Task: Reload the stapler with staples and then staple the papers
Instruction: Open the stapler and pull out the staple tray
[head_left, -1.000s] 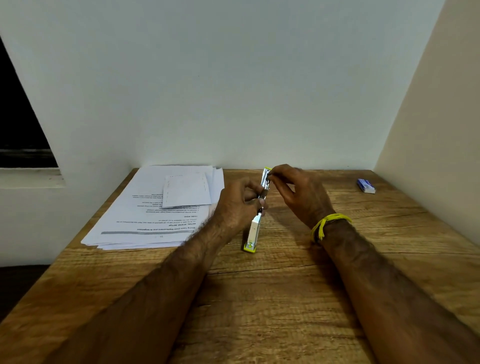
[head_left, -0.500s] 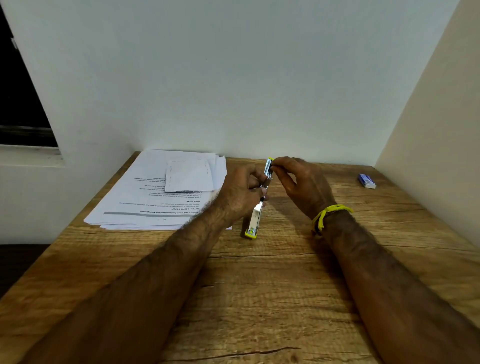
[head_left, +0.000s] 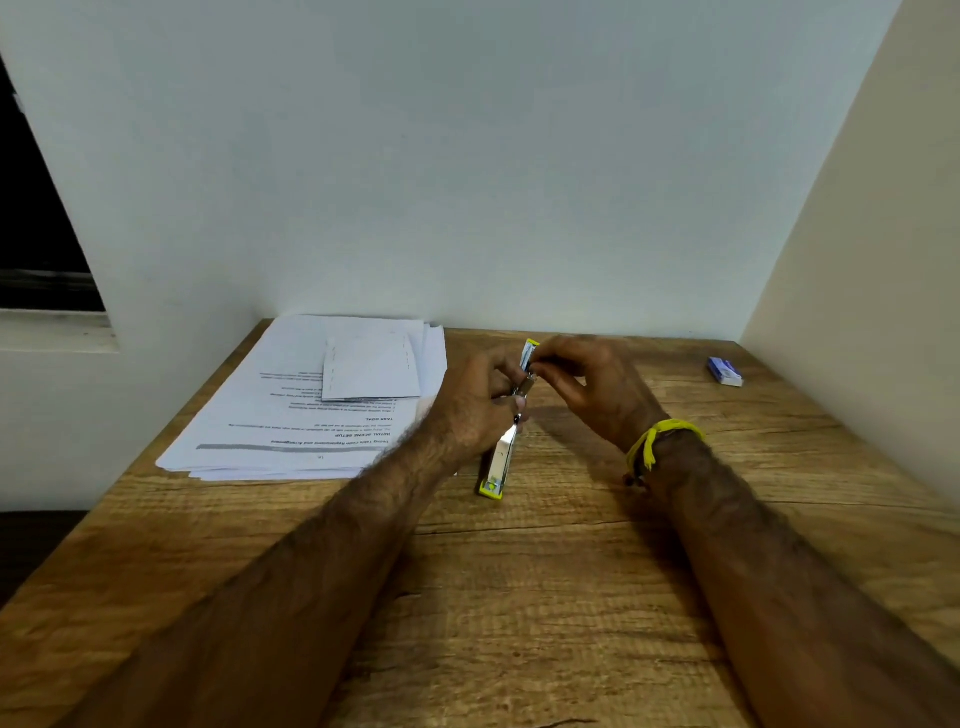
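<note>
Stapler (head_left: 500, 457) lies opened on table (head_left: 519, 597), unchanged over the last second. Left hand (head_left: 475, 410) grips its middle; right hand (head_left: 587, 387) fingertips still pinch at the raised far end. Reload apparently unfinished. Papers (head_left: 291, 410) wait left; small box (head_left: 725, 371) sits far right.

Left hand (head_left: 475, 410) covers the stapler's (head_left: 500, 460) middle; whether staples sit inside cannot be told. Print on the papers (head_left: 311, 405) too small to read. Label on the far-right box (head_left: 725, 371) blurred. Both forearms cut off at near edge.
</note>
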